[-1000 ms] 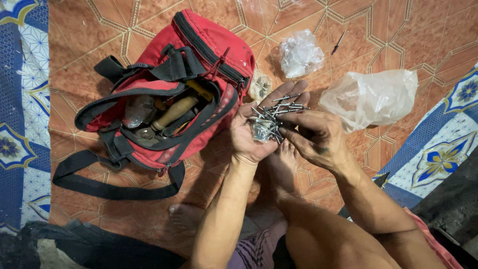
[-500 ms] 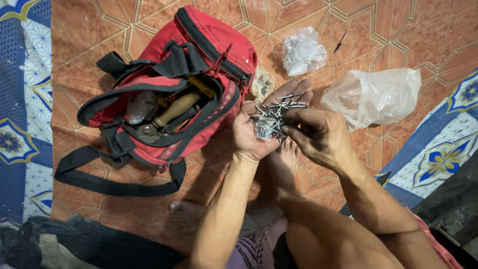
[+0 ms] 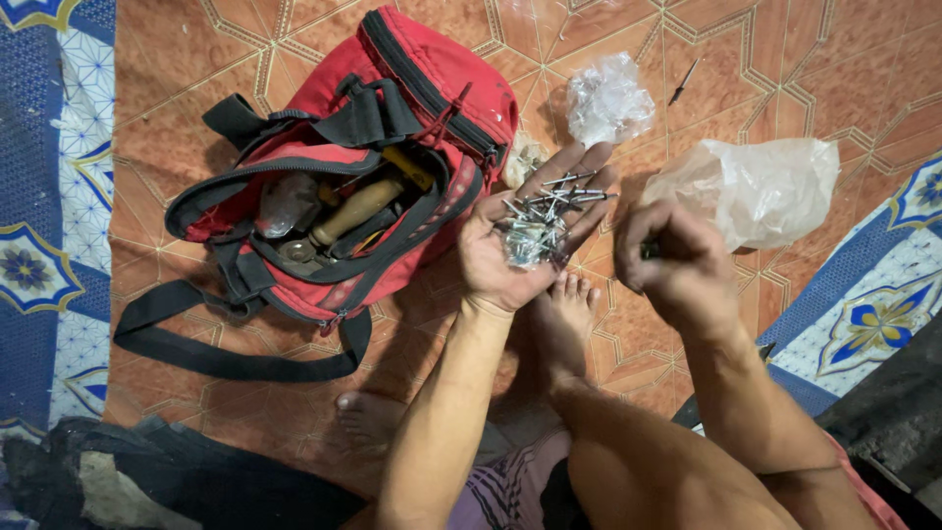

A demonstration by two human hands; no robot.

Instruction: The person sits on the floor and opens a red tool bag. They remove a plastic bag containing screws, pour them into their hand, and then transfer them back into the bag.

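Left hand lies open, cupping a pile of nails beside the red bag; right hand, curled narrow, pinches something small.

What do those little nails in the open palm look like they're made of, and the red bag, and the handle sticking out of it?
The nails in the left hand look like bare steel: grey with bright glints. The red bag seems woven fabric, matte, with black webbing straps. The handle inside looks like smooth tan wood, though painted plastic is possible.

An orange tiled floor carries a red tool bag, two plastic bags and patterned blue mats.
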